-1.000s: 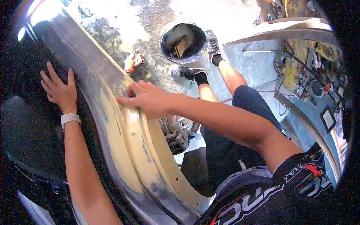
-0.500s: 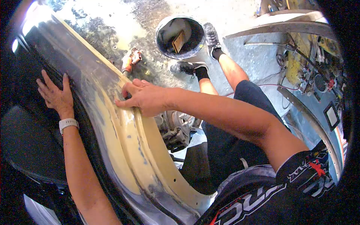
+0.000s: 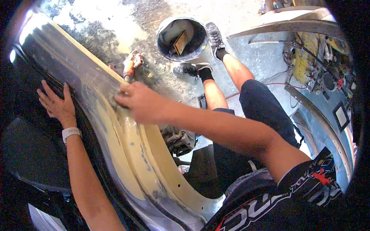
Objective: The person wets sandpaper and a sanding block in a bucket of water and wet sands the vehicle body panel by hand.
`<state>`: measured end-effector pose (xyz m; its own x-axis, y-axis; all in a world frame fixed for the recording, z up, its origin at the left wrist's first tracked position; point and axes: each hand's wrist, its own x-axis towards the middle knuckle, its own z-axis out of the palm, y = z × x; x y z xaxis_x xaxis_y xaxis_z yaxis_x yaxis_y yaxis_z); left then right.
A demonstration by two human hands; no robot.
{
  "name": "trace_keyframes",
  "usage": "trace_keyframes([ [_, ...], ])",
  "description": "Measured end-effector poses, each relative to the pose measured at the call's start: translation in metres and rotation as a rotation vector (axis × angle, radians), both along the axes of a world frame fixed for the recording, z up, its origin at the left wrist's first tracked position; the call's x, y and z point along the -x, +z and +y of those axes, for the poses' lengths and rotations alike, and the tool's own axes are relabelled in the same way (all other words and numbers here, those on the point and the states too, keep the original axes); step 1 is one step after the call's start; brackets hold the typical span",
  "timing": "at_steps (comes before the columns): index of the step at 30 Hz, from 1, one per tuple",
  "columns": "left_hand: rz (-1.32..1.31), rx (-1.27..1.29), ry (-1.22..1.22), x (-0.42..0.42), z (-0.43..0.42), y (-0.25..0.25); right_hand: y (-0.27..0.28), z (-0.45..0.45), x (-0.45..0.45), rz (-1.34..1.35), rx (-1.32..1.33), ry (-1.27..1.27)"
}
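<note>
A long car body panel (image 3: pixel 125 161), patched with yellowish filler over grey and bare metal, runs from the upper left to the bottom. My right hand (image 3: pixel 140 102) is at the panel's filler-covered ridge, its fingers curled and somewhat blurred. Something small and dark seems to be under the fingertips, but I cannot make out what it is. My left hand (image 3: pixel 58 101), with a pale watch band (image 3: pixel 71 133) on the wrist, lies with fingers spread on the dark inner side of the car opening, beside the panel.
On the floor stand a bucket (image 3: pixel 160 46) with a wooden piece (image 3: pixel 179 43) inside and an orange tool (image 3: pixel 131 65). My shoes (image 3: pixel 215 36) are beside the bucket. Mechanical parts (image 3: pixel 179 140) sit under the panel. Curved trim pieces (image 3: pixel 285 27) and clutter (image 3: pixel 308 73) lie at right.
My right hand has shifted slightly up and left along the ridge, and its fingers have curled in from a more stretched position. My left hand stays in nearly the same place.
</note>
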<state>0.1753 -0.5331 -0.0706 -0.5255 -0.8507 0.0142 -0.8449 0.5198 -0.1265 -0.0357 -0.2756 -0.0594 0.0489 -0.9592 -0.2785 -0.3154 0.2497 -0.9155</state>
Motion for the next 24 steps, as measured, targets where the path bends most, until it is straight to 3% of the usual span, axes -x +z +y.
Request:
trace_keyframes([
  [6, 0.003, 0.016, -0.003, 0.006, 0.003, 0.004, 0.04, -0.016, -0.008, 0.044, -0.265, 0.229],
  [9, -0.021, 0.05, 0.007, 0.009, 0.005, 0.003, 0.055, 0.001, -0.008, 0.016, -0.204, 0.189],
  [15, -0.052, 0.047, 0.056, 0.015, 0.009, 0.007, 0.032, -0.019, -0.006, 0.094, -0.267, 0.281],
  [18, -0.051, 0.049, 0.067, 0.019, 0.01, 0.009, 0.045, 0.0, -0.008, 0.037, -0.176, 0.259],
  [22, -0.055, 0.047, 0.066, 0.015, 0.013, 0.007, 0.031, -0.005, -0.005, 0.16, -0.074, 0.28],
  [24, -0.024, 0.055, 0.056, 0.016, 0.01, 0.006, 0.03, -0.016, 0.0, 0.114, -0.204, 0.327],
])
